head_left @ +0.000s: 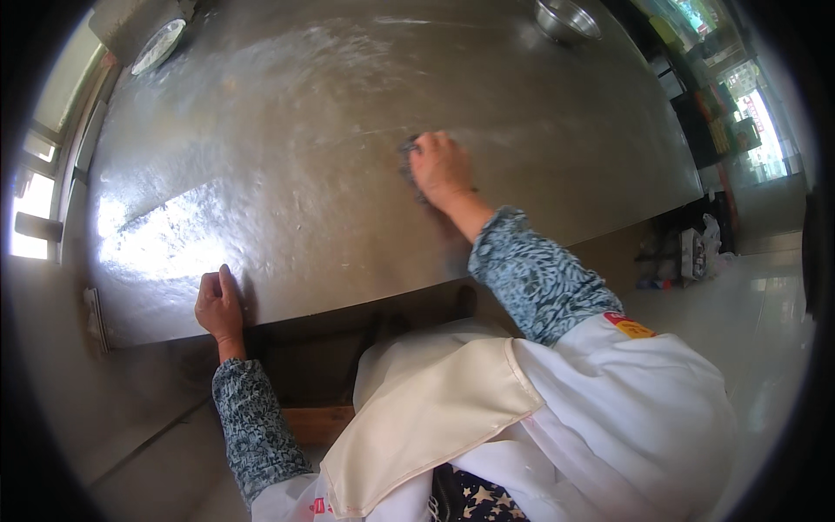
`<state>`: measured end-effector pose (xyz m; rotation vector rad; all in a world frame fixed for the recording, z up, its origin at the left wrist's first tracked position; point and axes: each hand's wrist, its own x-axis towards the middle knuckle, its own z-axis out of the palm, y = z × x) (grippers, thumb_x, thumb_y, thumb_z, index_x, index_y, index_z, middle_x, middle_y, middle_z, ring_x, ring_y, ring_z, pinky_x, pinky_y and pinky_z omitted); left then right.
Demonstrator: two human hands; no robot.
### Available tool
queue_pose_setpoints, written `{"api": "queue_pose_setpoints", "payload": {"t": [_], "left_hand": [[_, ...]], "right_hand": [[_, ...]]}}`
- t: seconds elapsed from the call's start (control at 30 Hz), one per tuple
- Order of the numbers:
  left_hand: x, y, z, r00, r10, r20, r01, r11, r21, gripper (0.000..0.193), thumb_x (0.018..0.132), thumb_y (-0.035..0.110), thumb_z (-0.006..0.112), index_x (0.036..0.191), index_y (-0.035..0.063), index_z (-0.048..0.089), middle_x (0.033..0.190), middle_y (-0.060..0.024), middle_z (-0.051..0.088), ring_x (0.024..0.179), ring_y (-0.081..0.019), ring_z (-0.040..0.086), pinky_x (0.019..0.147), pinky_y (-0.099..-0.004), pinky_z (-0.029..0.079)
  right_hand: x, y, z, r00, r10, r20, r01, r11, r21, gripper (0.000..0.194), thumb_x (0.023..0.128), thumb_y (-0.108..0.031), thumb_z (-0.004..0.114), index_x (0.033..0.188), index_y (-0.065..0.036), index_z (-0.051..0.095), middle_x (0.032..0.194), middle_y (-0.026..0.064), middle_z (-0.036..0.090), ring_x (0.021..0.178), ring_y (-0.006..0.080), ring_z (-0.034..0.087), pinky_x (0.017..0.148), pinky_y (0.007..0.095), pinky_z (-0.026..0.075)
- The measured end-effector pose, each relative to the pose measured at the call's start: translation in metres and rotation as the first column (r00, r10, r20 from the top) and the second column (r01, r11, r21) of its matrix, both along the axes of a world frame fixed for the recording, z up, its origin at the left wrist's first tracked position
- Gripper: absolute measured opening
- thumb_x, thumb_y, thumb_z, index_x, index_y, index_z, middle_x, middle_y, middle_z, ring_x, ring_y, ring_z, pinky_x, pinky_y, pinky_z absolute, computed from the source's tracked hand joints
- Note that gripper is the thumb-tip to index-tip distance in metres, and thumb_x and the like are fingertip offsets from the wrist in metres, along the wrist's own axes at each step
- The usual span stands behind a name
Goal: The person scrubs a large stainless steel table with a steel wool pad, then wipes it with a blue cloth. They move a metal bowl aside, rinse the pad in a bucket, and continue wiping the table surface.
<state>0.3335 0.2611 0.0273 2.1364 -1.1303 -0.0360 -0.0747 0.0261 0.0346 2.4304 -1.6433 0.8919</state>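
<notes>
My right hand [443,168] is pressed on the metal tabletop [339,196] near its middle, its fingers closed over a dark grey cloth or scouring pad [409,163]; which of the two I cannot tell. Most of that piece is hidden under the palm. Over the near left edge of the table, my left hand [220,301] is loosely curled with the thumb up, and no object shows in it. Whitish streaks and a wet-looking sheen mark the metal, with a bright glare at the left.
A metal bowl [567,21] stands at the far right of the table. At the far left is a round dish [158,47] with something whitish in it. Beyond the right end, plastic bags and small items [701,251] lie low by the floor. A window [36,196] is at the left.
</notes>
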Motion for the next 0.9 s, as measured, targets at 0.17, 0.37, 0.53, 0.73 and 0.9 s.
{"api": "queue_pose_setpoints", "payload": {"t": [0.17,0.37,0.53,0.73,0.9], "left_hand": [[-0.003,0.001,0.0,1.0,-0.005,-0.021,0.005,1.0,-0.019,0.037,0.1,0.041,0.07,0.081,0.0086,0.068,0.068,-0.0055,0.067,0.06,-0.0223,0.062,0.06,-0.0381,0.05],[-0.005,0.0,0.005,0.999,0.017,0.035,-0.017,1.0,0.006,0.037,0.1,0.039,0.07,0.08,0.0085,0.067,0.067,-0.006,0.066,0.059,-0.0227,0.062,0.058,-0.039,0.049],[-0.008,0.002,0.009,0.999,-0.013,0.038,0.013,1.0,0.009,0.038,0.103,0.036,0.066,0.079,0.0068,0.064,0.066,-0.0058,0.064,0.058,-0.0197,0.058,0.058,-0.0388,0.047],[-0.009,0.003,0.007,0.999,-0.006,-0.037,0.006,1.0,-0.006,0.038,0.105,0.033,0.064,0.08,0.0051,0.063,0.065,-0.0052,0.06,0.06,-0.0158,0.055,0.059,-0.036,0.046],[-0.01,0.001,0.006,0.999,-0.019,0.038,0.019,1.0,0.0,0.036,0.103,0.032,0.067,0.08,0.0062,0.063,0.065,-0.0036,0.059,0.058,-0.0146,0.053,0.058,-0.0352,0.046]], "right_hand": [[-0.181,-0.06,0.038,0.687,-0.688,-0.233,0.726,0.641,0.251,0.028,0.104,-0.035,0.05,0.118,-0.013,0.059,0.123,0.0175,0.061,0.109,0.042,0.066,0.089,0.0547,0.055],[0.05,-0.057,0.0,0.997,0.042,-0.063,-0.044,0.999,-0.022,0.021,0.095,-0.026,0.06,0.108,-0.012,0.067,0.113,0.0127,0.064,0.105,0.034,0.065,0.088,0.0519,0.049],[0.146,-0.014,0.003,0.905,0.418,-0.075,-0.41,0.906,0.104,0.018,0.094,-0.026,0.065,0.108,-0.016,0.065,0.112,0.0075,0.061,0.11,0.0295,0.061,0.089,0.0479,0.045],[-0.103,-0.03,0.021,0.997,0.054,-0.056,-0.058,0.996,-0.071,0.021,0.086,-0.021,0.073,0.106,-0.017,0.067,0.105,0.0057,0.061,0.103,0.0293,0.063,0.084,0.0483,0.048],[-0.332,-0.023,0.032,0.61,-0.774,-0.169,0.792,0.598,0.121,0.028,0.099,-0.027,0.061,0.124,-0.016,0.067,0.119,0.0145,0.062,0.106,0.037,0.066,0.089,0.0501,0.055]]}}
